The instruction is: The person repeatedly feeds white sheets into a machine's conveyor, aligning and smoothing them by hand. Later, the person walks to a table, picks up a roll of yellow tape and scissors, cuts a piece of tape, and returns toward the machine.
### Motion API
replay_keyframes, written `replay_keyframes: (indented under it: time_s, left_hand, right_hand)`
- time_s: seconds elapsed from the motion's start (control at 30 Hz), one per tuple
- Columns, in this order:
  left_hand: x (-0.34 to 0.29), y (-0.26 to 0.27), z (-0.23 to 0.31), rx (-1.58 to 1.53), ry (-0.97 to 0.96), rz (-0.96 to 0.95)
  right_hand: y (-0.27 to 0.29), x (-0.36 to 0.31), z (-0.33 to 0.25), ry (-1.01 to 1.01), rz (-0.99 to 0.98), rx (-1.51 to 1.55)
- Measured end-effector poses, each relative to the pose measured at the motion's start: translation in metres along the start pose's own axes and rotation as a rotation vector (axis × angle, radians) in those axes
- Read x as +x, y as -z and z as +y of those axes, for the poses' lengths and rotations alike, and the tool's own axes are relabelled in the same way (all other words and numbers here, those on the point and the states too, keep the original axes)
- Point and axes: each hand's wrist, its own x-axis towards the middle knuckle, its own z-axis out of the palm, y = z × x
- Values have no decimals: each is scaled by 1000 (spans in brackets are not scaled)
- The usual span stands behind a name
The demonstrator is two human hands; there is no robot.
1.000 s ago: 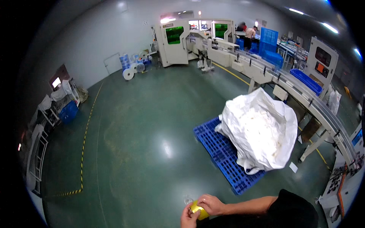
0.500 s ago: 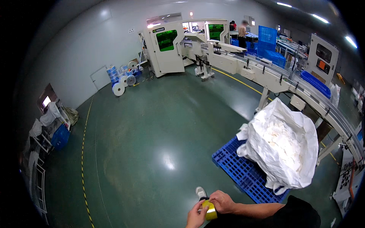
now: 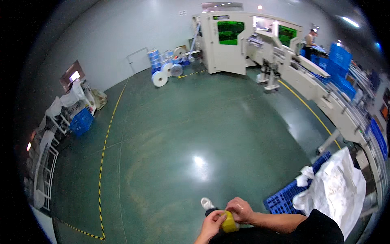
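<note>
Low in the picture, in front of my body, is a shiny yellow roll of tape (image 3: 230, 223). My left hand (image 3: 211, 224) is closed on its left side, thumb and fingers pressed together at the edge. From the right, my right hand (image 3: 239, 209) curls over the roll's upper edge with its fingers bent. Whether a strip is lifted from the roll is too small to tell. One of my shoes (image 3: 206, 202) shows just beyond the hands on the green floor (image 3: 162, 162).
Right of me, a large white sack (image 3: 337, 187) rests on a blue pallet (image 3: 284, 199). Behind it runs a conveyor (image 3: 308, 87) from a white machine (image 3: 223, 57). Film rolls (image 3: 160, 79) stand by the wall. A blue crate (image 3: 81, 121) is at left; a person (image 3: 309, 42) stands far right.
My view has swung left, so the machine, sack and pallet sit farther right in the picture. Both hands stay at the yellow tape roll, with the right hand's fingers slightly shifted.
</note>
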Motion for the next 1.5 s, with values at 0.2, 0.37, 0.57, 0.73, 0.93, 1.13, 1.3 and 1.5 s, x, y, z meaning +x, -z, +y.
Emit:
replay_keyframes:
  time_s: [0.2,0.37,0.57,0.73,0.93,1.13,1.3,1.5]
  left_hand:
    - [156,106,62,-100,-82,-38]
    - [274,167,120,2,-75,-71]
    - [438,249,150,-24,85,-263]
    - [576,308,176,92,136,-160]
    - [700,384,229,104,147,-5]
    - [822,464,249,-147,100,67]
    - [956,542,271,121,216,-22]
    - [1097,607,337,213,142,-110]
  right_hand:
    - [-52,158,101,-79,107,-43]
    - [-64,278,157,-130,166,-111]
    - [-94,392,268,-128,194,-154]
    - [-120,508,380,-53,157,-115]
    - [-138,670,469,-124,-22,-11]
    - [-172,800,568,-32,-164,47]
    - [-207,891,645,-163,-81,13]
    - [-214,1006,720,-185,6,-98]
